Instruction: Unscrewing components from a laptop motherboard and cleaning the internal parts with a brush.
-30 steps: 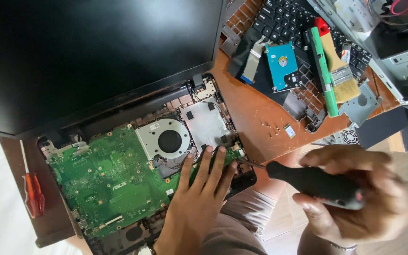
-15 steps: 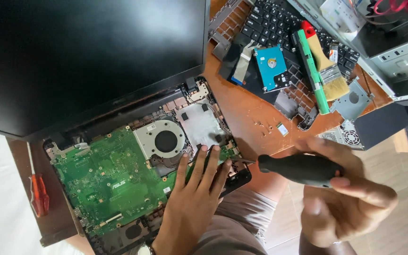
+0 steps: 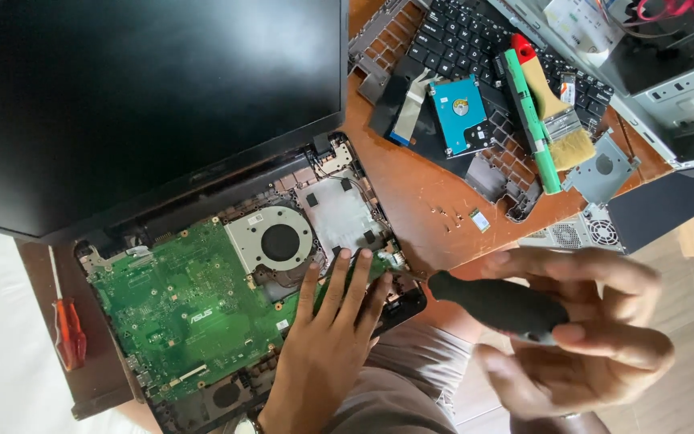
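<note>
An opened laptop lies on a brown table, its green motherboard (image 3: pixel 186 305) and round cooling fan (image 3: pixel 280 241) exposed below the black screen (image 3: pixel 138 96). My left hand (image 3: pixel 331 337) rests flat on the board's right end, fingers spread beside the fan. My right hand (image 3: pixel 580 329) grips a black-handled screwdriver (image 3: pixel 496 304), whose thin shaft points left to the laptop's right corner, just by my left fingertips.
A removed keyboard (image 3: pixel 483 40) lies at the top right with a blue hard drive (image 3: pixel 458 112), a green stick, a paintbrush (image 3: pixel 552 100) and a metal bracket (image 3: pixel 604 170). Loose screws (image 3: pixel 447 219) dot the table. A red screwdriver (image 3: pixel 68 329) lies at the left edge. A computer case (image 3: pixel 676 80) stands at the far right.
My right hand shifted its fingers around the screwdriver handle, and the handle moved slightly left toward the laptop corner. My left hand stayed on the board. The view drifted a little.
</note>
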